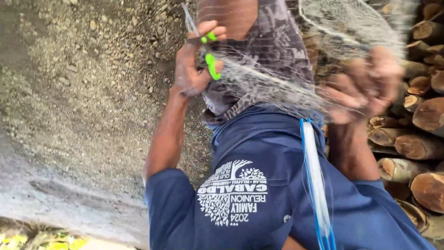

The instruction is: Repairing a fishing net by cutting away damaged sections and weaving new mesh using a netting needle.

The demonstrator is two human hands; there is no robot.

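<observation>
Left hand (194, 69): fingers clamped in green-handled scissors (209, 55), blades pointing away from me. Net (273, 88) runs taut rightward from scissors to right hand (365, 88), whose blurred fingers are bunched on net.

Even daylight, soft shadows; right hand (370, 85) motion-blurred, picture upside down
</observation>
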